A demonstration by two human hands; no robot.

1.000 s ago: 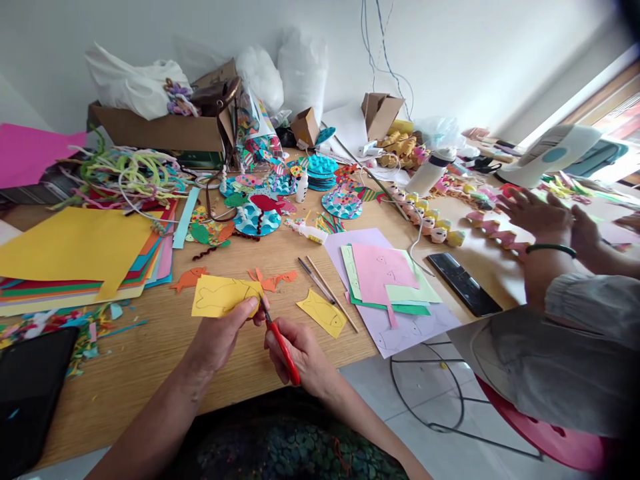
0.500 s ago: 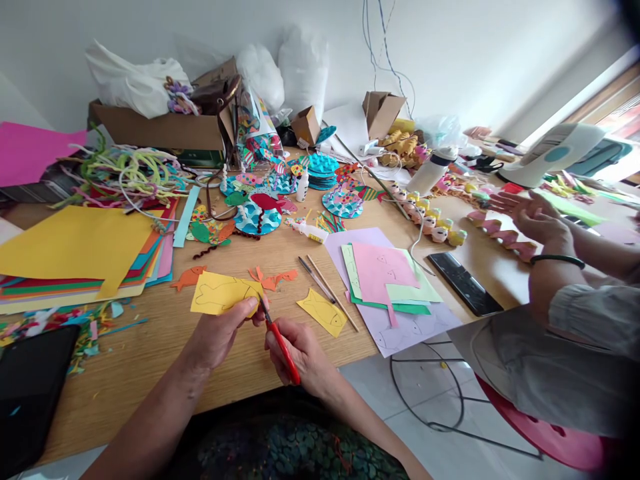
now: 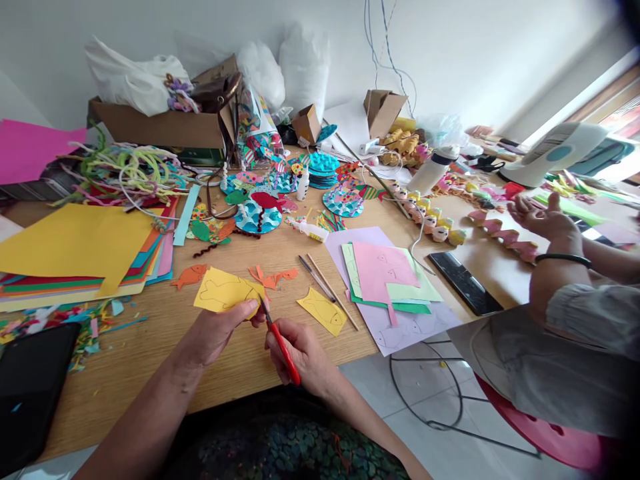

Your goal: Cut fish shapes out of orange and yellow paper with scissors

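Note:
Between its thumb and fingers, my left hand pinches a piece of yellow paper with a fish outline drawn on it. My right hand is closed around red-handled scissors, whose blades meet the right edge of that paper. Behind the paper lies an orange paper fish, with orange scraps to its right. Another yellow paper piece with a drawn fish rests right of the scissors, beside a pencil-like stick.
Stacked coloured paper and a black tablet-like device are at left. Pink and green sheets lie at right, near a phone. Glue bottles and paper crafts stand behind. Another person's hands are at far right.
My left hand and the yellow paper have shifted slightly right and turned a little against the scissors. The other person's hands have moved a bit to the right.

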